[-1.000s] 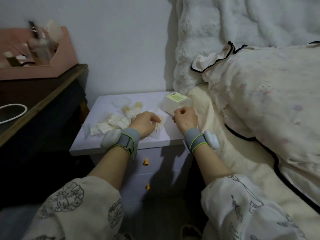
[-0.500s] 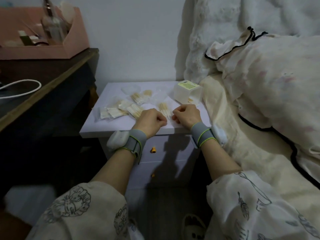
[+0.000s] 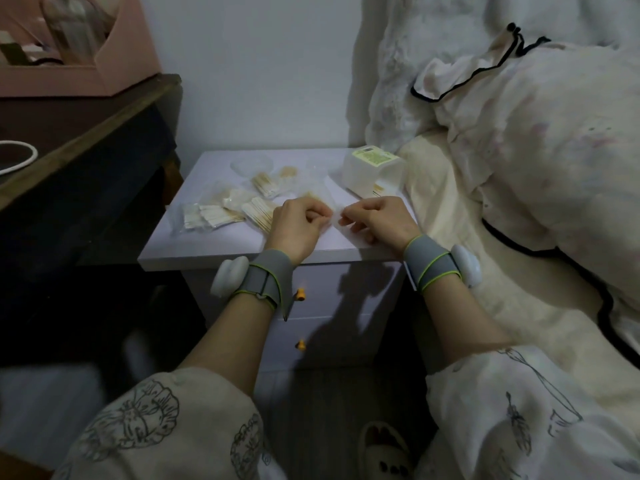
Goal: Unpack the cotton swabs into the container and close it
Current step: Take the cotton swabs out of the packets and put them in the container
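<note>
On the white nightstand [image 3: 242, 251] lie several clear packets of wooden cotton swabs [image 3: 214, 214]. My left hand [image 3: 298, 220] and my right hand [image 3: 377, 220] sit close together near the front edge, fingers curled, each pinching an edge of one clear swab packet [image 3: 333, 213] between them. A clear round container [image 3: 252, 164] stands at the back of the nightstand, and I cannot tell whether it has its lid on. A white box with a yellow-green label [image 3: 372, 168] stands at the back right corner.
A bed with a pale quilt [image 3: 540, 174] presses against the nightstand's right side. A dark wooden desk [image 3: 86, 133] with a pink organizer [image 3: 69, 64] stands to the left. Drawer knobs [image 3: 300, 295] face me below the top. A slipper [image 3: 382, 448] is on the floor.
The view has tilted down and moved closer. My hands have drawn slightly apart at the front of the nightstand, with the packet edge now stretched between them.
</note>
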A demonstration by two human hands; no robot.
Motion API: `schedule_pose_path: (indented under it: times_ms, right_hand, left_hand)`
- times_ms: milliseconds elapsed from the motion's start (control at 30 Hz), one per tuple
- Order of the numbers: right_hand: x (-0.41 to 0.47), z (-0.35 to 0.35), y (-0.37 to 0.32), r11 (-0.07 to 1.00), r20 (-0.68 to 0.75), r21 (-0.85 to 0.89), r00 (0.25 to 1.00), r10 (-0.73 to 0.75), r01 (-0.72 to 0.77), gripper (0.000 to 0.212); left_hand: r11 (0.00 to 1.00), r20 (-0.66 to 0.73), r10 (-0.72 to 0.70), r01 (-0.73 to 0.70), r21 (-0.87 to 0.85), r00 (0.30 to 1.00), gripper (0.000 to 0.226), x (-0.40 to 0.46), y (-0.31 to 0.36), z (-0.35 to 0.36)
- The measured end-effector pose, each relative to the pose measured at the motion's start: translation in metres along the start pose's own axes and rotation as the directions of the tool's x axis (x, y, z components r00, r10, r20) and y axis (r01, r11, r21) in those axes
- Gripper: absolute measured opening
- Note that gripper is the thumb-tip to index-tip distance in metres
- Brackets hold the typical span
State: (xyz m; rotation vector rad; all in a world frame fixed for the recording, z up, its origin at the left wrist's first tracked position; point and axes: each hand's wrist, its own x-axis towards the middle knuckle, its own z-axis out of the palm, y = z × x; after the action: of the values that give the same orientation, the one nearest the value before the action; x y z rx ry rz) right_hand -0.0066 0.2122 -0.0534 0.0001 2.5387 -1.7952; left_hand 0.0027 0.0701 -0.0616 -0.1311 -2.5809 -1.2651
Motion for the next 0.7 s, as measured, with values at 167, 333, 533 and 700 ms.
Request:
schedule_pose_path:
  times_ms: [167, 333, 533, 700]
  right_hand:
    - [-0.002, -0.003, 0.003, 0.999, -0.032, -0.050, 0.999, 0.008, -0.009, 0.024]
    - [-0.003, -0.001, 0.002, 0.993, -0.025, -0.122, 1.000, -0.003, 0.000, 0.022]
    - [0.000, 0.004, 0.002, 0.990, -0.053, -0.140, 0.999, 0.003, -0.010, 0.019]
    - [0.001, 0.004, 0.002, 0.991, -0.054, -0.130, 0.998, -0.037, 0.030, 0.025]
  left_hand:
    - [1.000, 0.013, 0.009, -0.009, -0.012, 1.000, 0.020, -0.004, 0.005, 0.005]
    - [0.998, 0.023, -0.020, 0.021, -0.059, 1.000, 0.015, -0.006, 0.005, 0.006]
    - [0.995, -0.015, 0.045, -0.043, 0.088, 0.999, 0.018, -0.008, 0.008, 0.007]
    - [0.999, -0.095, 0.036, -0.038, -0.024, 0.995, 0.019, -0.007, 0.013, 0.006]
